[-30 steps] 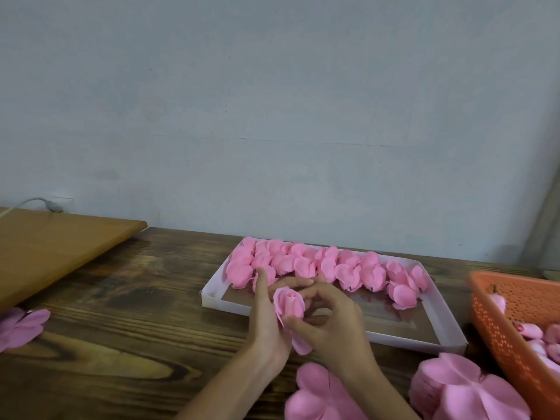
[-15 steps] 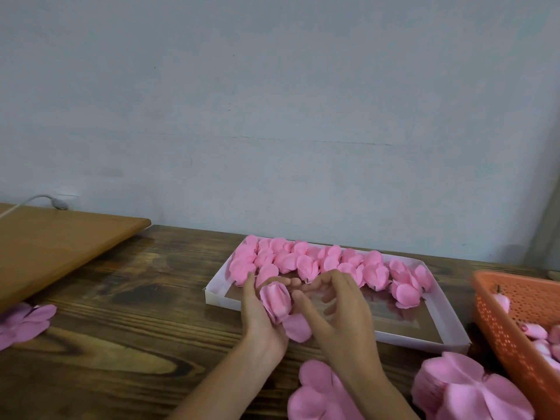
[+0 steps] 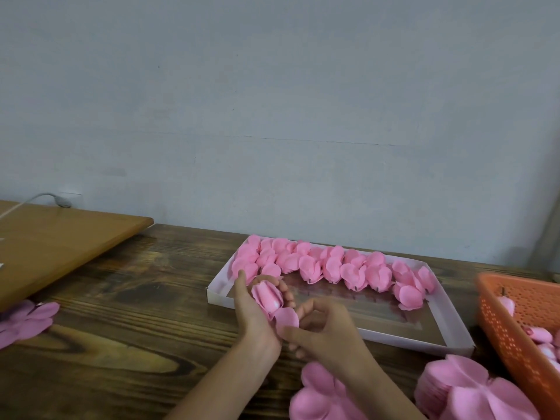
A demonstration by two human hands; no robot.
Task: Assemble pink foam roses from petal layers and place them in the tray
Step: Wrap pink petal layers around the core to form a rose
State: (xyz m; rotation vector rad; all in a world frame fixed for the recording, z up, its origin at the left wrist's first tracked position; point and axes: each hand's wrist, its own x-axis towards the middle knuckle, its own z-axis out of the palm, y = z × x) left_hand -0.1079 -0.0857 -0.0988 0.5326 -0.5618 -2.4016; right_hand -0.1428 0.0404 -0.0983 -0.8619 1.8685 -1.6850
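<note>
Pink foam rose (image 3: 268, 294): a bud, gripped in the curled fingers and thumb of the left hand (image 3: 254, 310). One loose petal (image 3: 286, 318) hangs below the grip. The right hand (image 3: 327, 328) sits just right of it, fingers curled and thumb against that petal; whether it pinches cannot be told.

Tray (image 3: 454, 328): white and shallow, its near rim under the grip. Finished roses (image 3: 333, 268) are ranked along the far side beyond.

Petal layers (image 3: 472, 389): a stack near and right of the grip, with a single one (image 3: 321, 392) nearer. More petals (image 3: 24, 319) lie far left.

Orange basket (image 3: 500, 322): far right.

Table (image 3: 121, 344): dark, strongly grained wood. A paler board (image 3: 60, 237) lies left and beyond, with a grey cable (image 3: 36, 198) above it.

Wall (image 3: 272, 101): plain grey-blue.
</note>
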